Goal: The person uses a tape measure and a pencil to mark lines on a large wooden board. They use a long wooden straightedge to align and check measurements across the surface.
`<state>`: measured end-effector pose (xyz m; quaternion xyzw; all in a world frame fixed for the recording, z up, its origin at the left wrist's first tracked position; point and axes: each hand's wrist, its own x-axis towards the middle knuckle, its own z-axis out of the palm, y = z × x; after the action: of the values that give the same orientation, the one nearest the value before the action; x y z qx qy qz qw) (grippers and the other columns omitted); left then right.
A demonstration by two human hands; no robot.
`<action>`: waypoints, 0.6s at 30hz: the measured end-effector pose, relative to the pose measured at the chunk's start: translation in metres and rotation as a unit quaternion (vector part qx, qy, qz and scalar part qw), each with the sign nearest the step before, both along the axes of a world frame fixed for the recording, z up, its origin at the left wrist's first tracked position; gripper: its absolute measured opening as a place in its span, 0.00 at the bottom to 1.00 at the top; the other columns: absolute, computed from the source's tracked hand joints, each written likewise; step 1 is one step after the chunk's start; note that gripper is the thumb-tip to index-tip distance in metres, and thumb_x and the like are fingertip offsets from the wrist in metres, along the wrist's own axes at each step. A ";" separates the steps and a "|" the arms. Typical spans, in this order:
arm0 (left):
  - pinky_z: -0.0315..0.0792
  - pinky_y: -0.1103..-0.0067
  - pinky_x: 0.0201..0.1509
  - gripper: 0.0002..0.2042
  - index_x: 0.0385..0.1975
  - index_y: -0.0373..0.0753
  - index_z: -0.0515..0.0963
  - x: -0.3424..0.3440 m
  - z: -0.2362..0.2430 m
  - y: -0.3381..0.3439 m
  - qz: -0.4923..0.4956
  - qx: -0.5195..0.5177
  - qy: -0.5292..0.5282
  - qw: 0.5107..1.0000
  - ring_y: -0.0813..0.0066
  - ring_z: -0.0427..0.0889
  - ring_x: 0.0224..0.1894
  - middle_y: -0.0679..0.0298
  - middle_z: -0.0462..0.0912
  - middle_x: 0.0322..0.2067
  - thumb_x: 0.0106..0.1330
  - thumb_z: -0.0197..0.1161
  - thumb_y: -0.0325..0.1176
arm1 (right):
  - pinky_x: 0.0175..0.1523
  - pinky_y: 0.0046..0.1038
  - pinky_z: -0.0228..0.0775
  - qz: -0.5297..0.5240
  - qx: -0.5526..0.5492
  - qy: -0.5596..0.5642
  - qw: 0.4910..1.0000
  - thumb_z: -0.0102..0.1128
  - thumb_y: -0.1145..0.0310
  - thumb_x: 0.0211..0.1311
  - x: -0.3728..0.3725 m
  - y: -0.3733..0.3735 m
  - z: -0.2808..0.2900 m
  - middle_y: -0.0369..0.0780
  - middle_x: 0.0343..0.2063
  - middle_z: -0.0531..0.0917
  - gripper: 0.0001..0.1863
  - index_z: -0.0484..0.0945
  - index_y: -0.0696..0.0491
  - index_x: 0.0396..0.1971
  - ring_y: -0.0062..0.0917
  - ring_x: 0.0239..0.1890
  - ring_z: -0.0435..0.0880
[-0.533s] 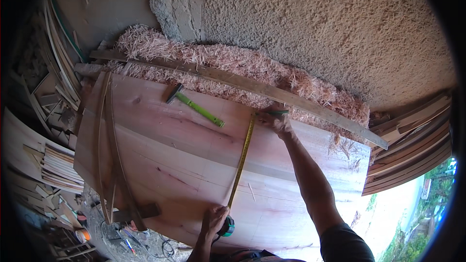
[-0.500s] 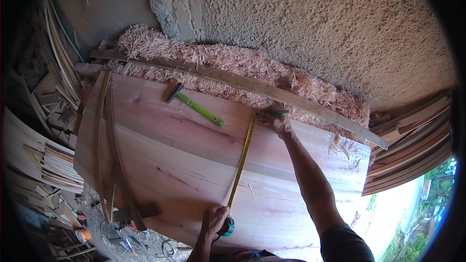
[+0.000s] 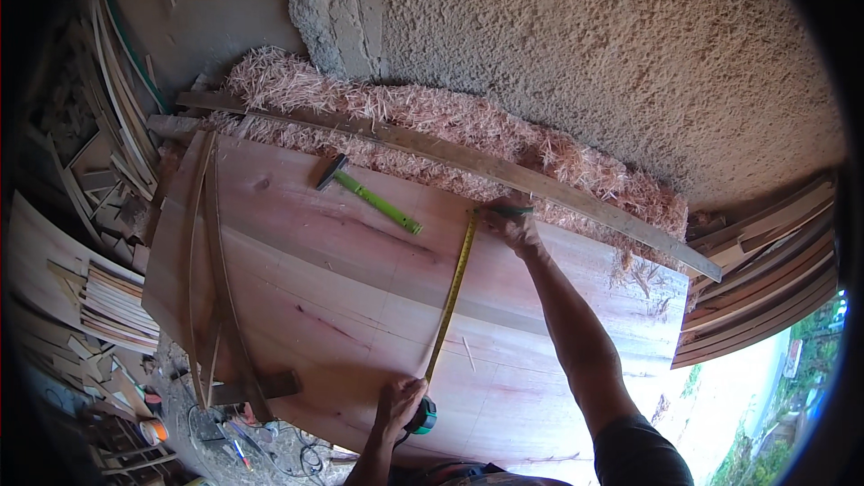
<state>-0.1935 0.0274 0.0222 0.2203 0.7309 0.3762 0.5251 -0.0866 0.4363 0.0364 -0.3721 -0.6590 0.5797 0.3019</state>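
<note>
My left hand (image 3: pixel 400 405) is closed around a tape measure, whose green and black case (image 3: pixel 423 417) shows beside the fingers at the near edge of a wide wooden panel (image 3: pixel 315 306). The yellow blade (image 3: pixel 454 292) runs out across the panel to its far edge. There my right hand (image 3: pixel 511 222) is at the blade's end, fingers closed on a slim dark green marking tool (image 3: pixel 515 211), perhaps a pencil. A hammer with a bright green handle (image 3: pixel 378 205) and dark head lies on the panel, left of the right hand.
A long board (image 3: pixel 468 158) lies along the far edge over heaped wood shavings (image 3: pixel 414 108), before a rough wall (image 3: pixel 576 45). Thin curved wooden strips (image 3: pixel 216 252) rest on the panel's left. Stacked planks (image 3: pixel 765 261) stand right; offcuts (image 3: pixel 99 360) lie left.
The view has shifted slightly. Both hands stay in place with the tape stretched between them; nothing else visibly moves.
</note>
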 end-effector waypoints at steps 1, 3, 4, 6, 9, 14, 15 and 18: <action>0.66 0.73 0.25 0.17 0.24 0.32 0.78 0.001 0.004 0.001 -0.018 -0.009 0.016 1.000 0.80 0.72 0.21 0.63 0.73 0.15 0.66 0.61 0.41 | 0.33 0.21 0.75 -0.009 -0.032 -0.004 0.999 0.66 0.63 0.62 -0.001 0.000 0.001 0.35 0.29 0.84 0.14 0.83 0.56 0.41 0.16 0.28 0.80; 0.67 0.73 0.26 0.16 0.25 0.33 0.79 -0.001 0.016 0.004 -0.049 -0.026 0.052 0.997 0.79 0.74 0.21 0.62 0.75 0.15 0.67 0.60 0.42 | 0.32 0.20 0.74 -0.068 -0.100 0.047 0.992 0.65 0.63 0.65 -0.006 0.000 0.009 0.34 0.31 0.84 0.14 0.82 0.55 0.44 0.15 0.27 0.79; 0.68 0.73 0.26 0.15 0.26 0.34 0.79 0.000 0.018 0.002 -0.044 -0.008 0.065 0.997 0.77 0.76 0.21 0.61 0.77 0.16 0.67 0.59 0.41 | 0.31 0.19 0.73 -0.115 -0.140 0.101 0.978 0.64 0.63 0.66 -0.012 -0.005 0.020 0.34 0.31 0.84 0.14 0.81 0.54 0.46 0.14 0.27 0.79; 0.71 0.74 0.28 0.14 0.28 0.36 0.80 0.009 0.023 -0.002 -0.038 0.028 0.085 0.995 0.73 0.80 0.21 0.59 0.80 0.18 0.68 0.58 0.41 | 0.30 0.19 0.72 -0.160 -0.147 0.144 0.965 0.62 0.63 0.68 -0.017 -0.007 0.023 0.33 0.32 0.84 0.14 0.80 0.53 0.49 0.13 0.27 0.78; 0.75 0.73 0.30 0.12 0.30 0.37 0.81 0.011 0.034 0.004 -0.059 0.034 0.100 0.993 0.70 0.84 0.25 0.58 0.84 0.22 0.70 0.57 0.39 | 0.31 0.19 0.71 -0.138 -0.077 0.138 0.978 0.61 0.66 0.68 -0.015 -0.004 0.001 0.32 0.34 0.84 0.13 0.79 0.51 0.50 0.12 0.28 0.78; 0.76 0.72 0.31 0.11 0.31 0.38 0.80 0.015 0.031 -0.007 0.006 0.100 0.087 0.991 0.67 0.85 0.25 0.59 0.84 0.23 0.70 0.58 0.37 | 0.38 0.20 0.73 -0.092 0.003 0.179 0.980 0.64 0.76 0.62 -0.012 -0.004 -0.014 0.32 0.37 0.84 0.12 0.81 0.50 0.45 0.14 0.33 0.79; 0.76 0.72 0.31 0.09 0.31 0.39 0.81 0.016 0.032 -0.011 0.015 0.087 0.103 0.991 0.64 0.85 0.25 0.59 0.84 0.22 0.69 0.58 0.37 | 0.39 0.20 0.73 -0.099 0.061 0.179 0.977 0.63 0.77 0.62 -0.016 -0.006 -0.015 0.32 0.37 0.84 0.12 0.81 0.50 0.45 0.14 0.34 0.80; 0.75 0.71 0.30 0.09 0.30 0.40 0.81 0.013 0.030 -0.022 -0.018 0.014 0.134 0.991 0.64 0.85 0.24 0.58 0.84 0.22 0.69 0.59 0.37 | 0.42 0.21 0.74 -0.088 0.014 0.140 0.986 0.62 0.78 0.61 -0.017 -0.013 -0.009 0.33 0.38 0.84 0.13 0.81 0.51 0.45 0.16 0.37 0.81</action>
<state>-0.1804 0.0051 0.0525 0.2894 0.7850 0.3440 0.4264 -0.1035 0.4231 0.0273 -0.3399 -0.5827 0.5879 0.4464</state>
